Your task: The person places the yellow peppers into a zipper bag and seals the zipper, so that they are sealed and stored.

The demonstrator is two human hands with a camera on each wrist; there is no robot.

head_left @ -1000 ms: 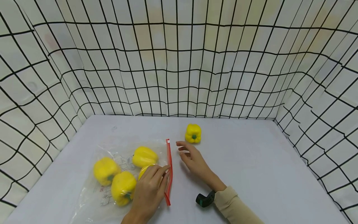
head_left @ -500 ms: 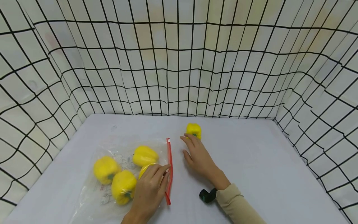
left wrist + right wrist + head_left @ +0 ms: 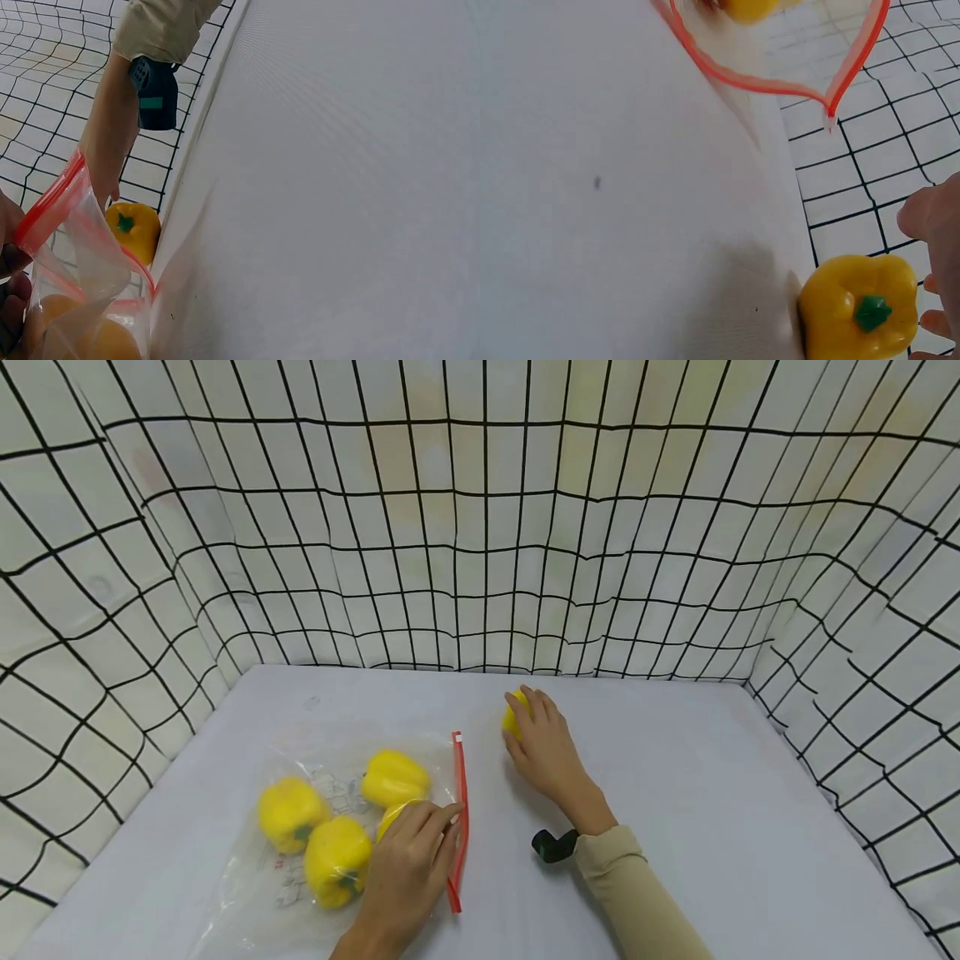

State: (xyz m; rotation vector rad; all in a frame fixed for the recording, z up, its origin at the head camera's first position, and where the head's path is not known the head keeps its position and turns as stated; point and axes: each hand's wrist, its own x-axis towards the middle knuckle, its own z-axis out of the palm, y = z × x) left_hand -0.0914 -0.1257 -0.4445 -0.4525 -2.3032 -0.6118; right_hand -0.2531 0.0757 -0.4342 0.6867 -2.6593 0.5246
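A clear zip bag (image 3: 247, 893) with a red zip strip lies on the left of the table, holding several yellow bell peppers (image 3: 395, 778). My left hand (image 3: 408, 868) pinches the upper layer of the bag's mouth, which gapes in both wrist views. One pepper inside is partly covered by that hand. At the back of the table, a lone yellow bell pepper (image 3: 855, 311) with a green stem stands outside the bag. My right hand (image 3: 547, 752) reaches over it with fingers spread; in the right wrist view the thumb (image 3: 919, 214) is apart from the pepper.
A white table (image 3: 675, 802) carries everything. Black netting (image 3: 480, 552) over white sheeting encloses its back and sides. A dark wrist camera (image 3: 553, 846) is strapped to the right wrist, by the beige sleeve (image 3: 637, 893).
My right hand has moved away from me, from beside the bag's mouth to the lone pepper, and now covers part of it. The left hand keeps its hold on the bag.
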